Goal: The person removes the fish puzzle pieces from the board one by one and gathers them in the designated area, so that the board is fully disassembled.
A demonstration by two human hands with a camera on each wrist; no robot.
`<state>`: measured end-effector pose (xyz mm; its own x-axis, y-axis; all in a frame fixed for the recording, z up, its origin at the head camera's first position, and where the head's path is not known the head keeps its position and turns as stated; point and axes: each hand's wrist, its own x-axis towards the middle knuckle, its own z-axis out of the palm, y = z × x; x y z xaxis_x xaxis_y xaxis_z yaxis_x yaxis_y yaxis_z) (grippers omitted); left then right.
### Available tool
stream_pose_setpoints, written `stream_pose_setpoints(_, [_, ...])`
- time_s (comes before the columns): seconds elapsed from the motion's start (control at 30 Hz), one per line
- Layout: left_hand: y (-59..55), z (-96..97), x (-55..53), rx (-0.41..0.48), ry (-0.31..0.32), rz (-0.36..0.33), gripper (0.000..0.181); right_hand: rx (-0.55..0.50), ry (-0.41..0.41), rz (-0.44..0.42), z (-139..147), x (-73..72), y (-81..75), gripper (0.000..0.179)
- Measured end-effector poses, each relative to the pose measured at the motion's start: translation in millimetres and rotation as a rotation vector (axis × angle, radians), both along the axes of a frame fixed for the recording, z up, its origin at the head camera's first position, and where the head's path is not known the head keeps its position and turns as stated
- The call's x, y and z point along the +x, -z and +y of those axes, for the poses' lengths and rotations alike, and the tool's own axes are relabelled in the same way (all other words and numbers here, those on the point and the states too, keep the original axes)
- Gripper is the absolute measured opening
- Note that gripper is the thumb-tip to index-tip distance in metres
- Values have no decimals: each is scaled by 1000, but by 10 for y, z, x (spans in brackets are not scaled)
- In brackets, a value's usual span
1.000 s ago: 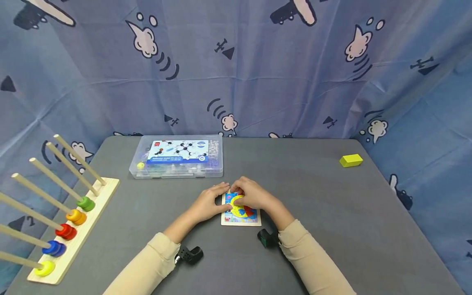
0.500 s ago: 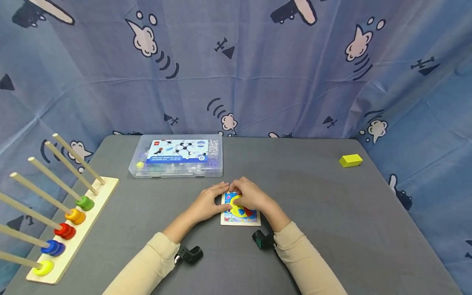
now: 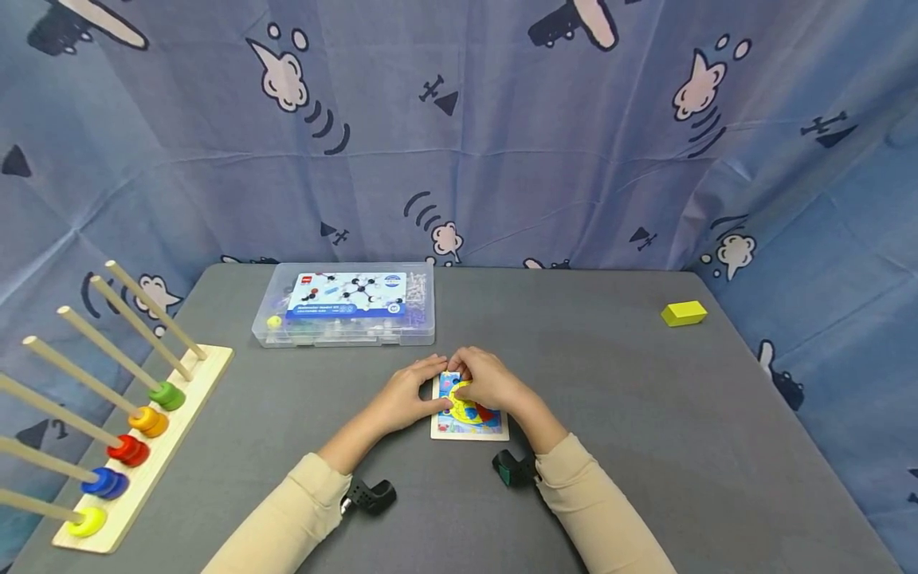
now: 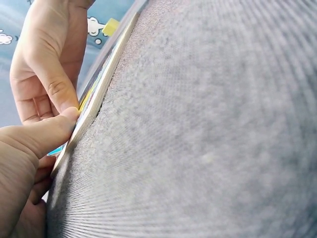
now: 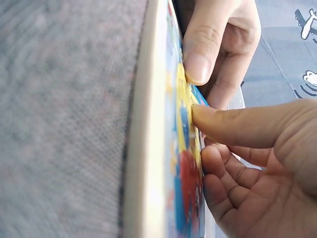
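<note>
Currently, right hand (image 3: 488, 380): thumb and curled fingers grasping the flat, rectangular, pale-edged, colourful picture board (image 3: 469, 421).
Left hand (image 3: 404, 396): holding the board's left side, thumb over its face.
Board: on the matte grey table (image 3: 681, 438), placed as a second ago.
Beige right sleeve (image 3: 598, 510): shifted slightly inward since then.

Room rightward (save the yellow block (image 3: 684, 313)); box (image 3: 344, 304) ahead.
</note>
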<state>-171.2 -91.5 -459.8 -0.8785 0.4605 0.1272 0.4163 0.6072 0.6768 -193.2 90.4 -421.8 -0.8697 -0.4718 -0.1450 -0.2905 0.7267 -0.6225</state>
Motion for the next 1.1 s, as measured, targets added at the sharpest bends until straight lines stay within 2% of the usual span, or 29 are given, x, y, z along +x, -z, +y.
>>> stream_pose_setpoints(0.27, [-2, 22, 8, 9, 7, -8, 64, -21, -6, 71, 109, 23, -9, 23])
stream_pose_setpoints(0.67, [-5, 2, 21, 31, -3, -4, 63, -99, 88, 108, 563, -18, -203, 28])
stream_pose_setpoints(0.83, [10, -5, 19, 29, -13, -4, 63, -115, 151, 136, 828, -87, -162, 31])
stream_pose_setpoints(1.1, [37, 2, 12, 9, -20, -17, 64, -110, 218, 155, 1162, -195, 6, 30])
